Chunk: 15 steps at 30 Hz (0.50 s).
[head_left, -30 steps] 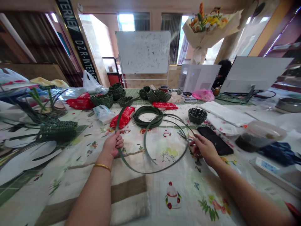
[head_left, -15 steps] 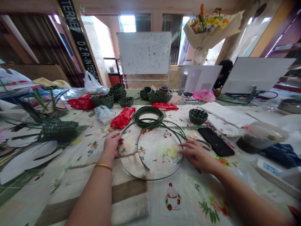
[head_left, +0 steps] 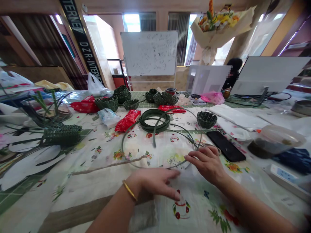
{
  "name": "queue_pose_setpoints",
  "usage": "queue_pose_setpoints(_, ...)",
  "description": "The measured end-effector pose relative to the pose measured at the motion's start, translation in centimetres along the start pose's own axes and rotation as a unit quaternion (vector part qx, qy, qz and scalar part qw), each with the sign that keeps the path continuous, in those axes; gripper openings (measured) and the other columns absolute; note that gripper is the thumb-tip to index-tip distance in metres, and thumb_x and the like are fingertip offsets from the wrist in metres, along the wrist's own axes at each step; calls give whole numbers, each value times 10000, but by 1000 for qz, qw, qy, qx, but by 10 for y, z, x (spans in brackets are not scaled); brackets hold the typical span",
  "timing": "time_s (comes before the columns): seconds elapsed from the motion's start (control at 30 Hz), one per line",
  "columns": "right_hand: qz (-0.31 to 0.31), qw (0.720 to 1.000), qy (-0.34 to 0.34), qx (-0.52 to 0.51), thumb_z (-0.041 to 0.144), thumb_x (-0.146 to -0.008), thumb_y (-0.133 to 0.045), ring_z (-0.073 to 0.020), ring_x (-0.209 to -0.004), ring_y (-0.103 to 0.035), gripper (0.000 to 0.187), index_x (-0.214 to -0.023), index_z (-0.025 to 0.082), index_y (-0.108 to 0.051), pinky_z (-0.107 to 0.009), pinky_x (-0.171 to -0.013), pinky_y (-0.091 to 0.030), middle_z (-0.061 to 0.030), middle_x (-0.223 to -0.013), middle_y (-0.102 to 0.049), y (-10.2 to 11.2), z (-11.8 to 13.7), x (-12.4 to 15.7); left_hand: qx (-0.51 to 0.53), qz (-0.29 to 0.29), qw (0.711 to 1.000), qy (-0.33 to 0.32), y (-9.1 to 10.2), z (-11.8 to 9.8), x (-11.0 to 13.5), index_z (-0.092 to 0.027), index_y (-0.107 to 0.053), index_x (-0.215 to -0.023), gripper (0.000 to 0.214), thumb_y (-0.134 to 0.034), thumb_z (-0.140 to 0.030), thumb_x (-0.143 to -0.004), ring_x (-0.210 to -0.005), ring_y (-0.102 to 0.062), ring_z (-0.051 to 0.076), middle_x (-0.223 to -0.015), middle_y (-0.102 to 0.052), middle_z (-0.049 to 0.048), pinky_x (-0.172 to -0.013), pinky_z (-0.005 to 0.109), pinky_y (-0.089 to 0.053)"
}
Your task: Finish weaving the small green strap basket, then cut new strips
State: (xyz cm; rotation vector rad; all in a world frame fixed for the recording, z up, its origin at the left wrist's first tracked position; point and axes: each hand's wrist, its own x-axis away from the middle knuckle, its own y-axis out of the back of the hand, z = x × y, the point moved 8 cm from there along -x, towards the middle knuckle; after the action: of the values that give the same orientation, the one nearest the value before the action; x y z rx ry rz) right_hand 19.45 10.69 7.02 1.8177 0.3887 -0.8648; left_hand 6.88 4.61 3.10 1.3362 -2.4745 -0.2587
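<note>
Noting a light, springy green weaving strip [head_left: 126,139] looped on the bench [head_left: 58,174] from its coil [head_left: 155,120], we find our left hand [head_left: 153,183] open, fingers holding nothing; our right hand [head_left: 206,165] curls beside it, grip unclear. We judge it best held near the free end.

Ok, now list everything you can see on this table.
woven baskets: about eight, dark green, mostly along the far side.
coiled strip: one, dark green, table centre.
loose strip loop: one, dark green, in front of the coil.
red packets: three, red, far side.
smartphone: one, black, right of the loop.
plastic tub: one, clear, far right.
left hand: one, gold bangle, at the loop's front.
right hand: one, at the loop's right side.
</note>
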Motion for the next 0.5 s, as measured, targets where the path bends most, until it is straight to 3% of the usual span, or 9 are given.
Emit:
queue_pose_setpoints(0.07, -28, 999, 2, 17, 138, -866, -574, -183, -831, -532, 217, -971, 300, -674, -386, -853, -322, 48, -837, -732, 11, 5, -3, 21, -76, 996, -36, 0, 1, -13, -258, -445, -1356, 733, -699, -464, -700, -1080, -589, 292, -1358, -496, 144, -816, 357, -498)
queue_pose_setpoints(0.13, -48, 999, 10, 21, 120, -851, -591, -189, -886, -549, 240, -989, 303, -666, -407, -929, -303, 58, -819, -731, 20, 7, -6, 112, -73, 988, -75, -9, 3, -25, -274, -422, -1368, 647, -603, -489, -785, -1132, -556, 291, -1427, -397, 158, -800, 362, -505)
queue_pose_setpoints(0.23, -26, 999, 42, -1, 126, -864, -582, -171, -896, -585, 228, -1004, 290, -657, -414, -983, -291, 63, -811, -727, 20, 10, -9, 266, -150, 945, -115, -2, 7, -33, -286, -404, -1370, 594, -562, -475, -830, -978, -637, 248, -1380, -438, 175, -705, 338, -519)
queue_pose_setpoints(0.33, 28, 997, 73, -21, 160, -900, -540, -142, -815, -604, 215, -1053, 271, -644, -385, -934, -319, 54, -861, -728, 12, 13, -10, 337, -187, 902, -194, 10, 0, -32, -222, -657, -1062, 288, -623, -374, -820, -880, -673, 206, -1372, -469, 132, -706, 311, -518)
queue_pose_setpoints(0.4, 42, 996, 71, -18, 165, -922, -503, -134, -783, -605, 241, -1104, 264, -625, -371, -890, -322, 42, -897, -728, 11, 11, -10, 345, -175, 893, -230, 18, -7, -27, -163, -702, -879, 175, -634, -314, -822, -928, -670, 218, -1304, -548, 125, -809, 346, -519)
queue_pose_setpoints(0.5, 49, 997, 54, 1, 132, -936, -460, -124, -773, -612, 302, -1178, 262, -587, -357, -875, -308, 29, -892, -730, 13, 0, -12, 333, -174, 893, -246, 40, -7, -11, -151, -704, -898, 158, -634, -273, -826, -989, -660, 251, -1158, -655, 116, -921, 425, -492)
